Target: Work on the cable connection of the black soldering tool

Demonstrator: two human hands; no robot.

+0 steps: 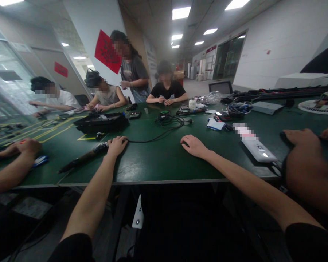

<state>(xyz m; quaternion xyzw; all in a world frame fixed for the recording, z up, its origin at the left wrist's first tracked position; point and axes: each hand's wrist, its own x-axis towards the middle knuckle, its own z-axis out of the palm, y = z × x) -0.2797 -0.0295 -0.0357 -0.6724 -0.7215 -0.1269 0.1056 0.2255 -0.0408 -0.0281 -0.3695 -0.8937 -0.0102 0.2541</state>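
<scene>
On the green table, my left hand rests palm down, fingers loosely extended. It lies over the rear end of a long, dark electric screwdriver, whose tip points to the lower left. From beside my fingers a black cable runs back to a loose coil. I cannot make out any grip on the tool or cable. My right hand lies on the bare tabletop farther right, fingers slightly bent and apart, with nothing visible in it.
A black tray stands beyond my left hand. A white power bank-like device lies right of my right hand, near a blue-and-white packet. Co-workers' forearms flank me on both sides. Several people are across the table.
</scene>
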